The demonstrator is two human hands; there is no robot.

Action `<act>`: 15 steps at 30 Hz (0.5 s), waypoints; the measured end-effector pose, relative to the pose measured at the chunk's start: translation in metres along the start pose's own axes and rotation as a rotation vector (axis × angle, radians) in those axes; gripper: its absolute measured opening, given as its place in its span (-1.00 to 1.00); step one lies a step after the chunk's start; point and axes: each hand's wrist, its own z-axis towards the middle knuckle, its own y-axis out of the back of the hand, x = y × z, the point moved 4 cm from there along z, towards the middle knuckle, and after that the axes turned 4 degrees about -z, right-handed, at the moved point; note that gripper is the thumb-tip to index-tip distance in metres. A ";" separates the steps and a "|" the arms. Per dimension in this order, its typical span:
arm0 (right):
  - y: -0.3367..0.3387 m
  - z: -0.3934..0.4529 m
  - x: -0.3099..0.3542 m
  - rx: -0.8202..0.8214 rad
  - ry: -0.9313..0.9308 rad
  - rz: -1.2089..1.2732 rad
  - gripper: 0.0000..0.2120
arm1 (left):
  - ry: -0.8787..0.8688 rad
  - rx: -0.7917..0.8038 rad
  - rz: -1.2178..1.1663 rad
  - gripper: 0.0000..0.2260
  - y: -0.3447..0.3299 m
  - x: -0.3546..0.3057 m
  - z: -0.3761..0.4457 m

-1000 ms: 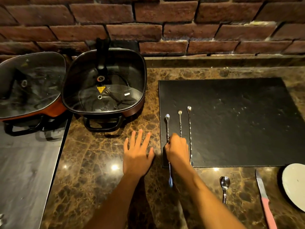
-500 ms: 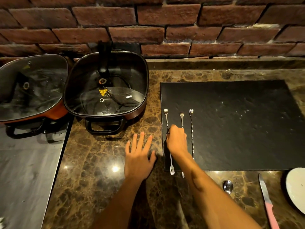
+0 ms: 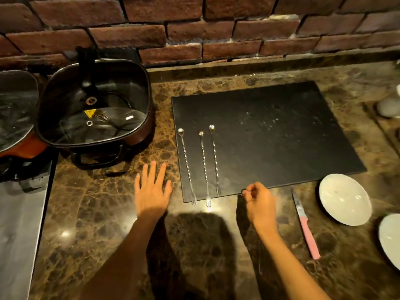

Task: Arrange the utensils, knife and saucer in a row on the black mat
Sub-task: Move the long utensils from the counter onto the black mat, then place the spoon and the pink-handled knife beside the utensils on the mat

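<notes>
step: place next utensil | left hand (image 3: 152, 191) flat, open on bench (image 3: 93, 213); right hand (image 3: 258, 204) curled at black mat (image 3: 270, 131) front edge, cannot tell what it pinches | three stirrers (image 3: 204, 165) lie at mat's left; knife (image 3: 305, 224) and saucer (image 3: 345, 199) wait off-mat | advice: lay it parallel just right of third stirrer, matching ends

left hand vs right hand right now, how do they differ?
The left hand lies flat and open, fingers spread, on the marble counter left of the black mat. The right hand is curled, fingers pinched at the mat's near edge; what they pinch is unclear. Both are bare and palm down.
</notes>
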 end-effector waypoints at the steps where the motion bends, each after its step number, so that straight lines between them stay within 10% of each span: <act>1: 0.007 -0.009 -0.016 -0.006 -0.018 -0.010 -0.96 | 0.007 -0.029 -0.029 -0.42 0.004 -0.005 -0.004; 7: 0.022 -0.049 -0.076 0.121 -0.084 -0.183 -0.81 | -0.316 -0.194 -0.091 -0.48 0.010 -0.098 -0.040; 15: 0.020 -0.052 -0.092 0.166 -0.113 -0.300 -0.93 | -0.599 0.025 -0.053 -0.43 -0.045 -0.211 -0.081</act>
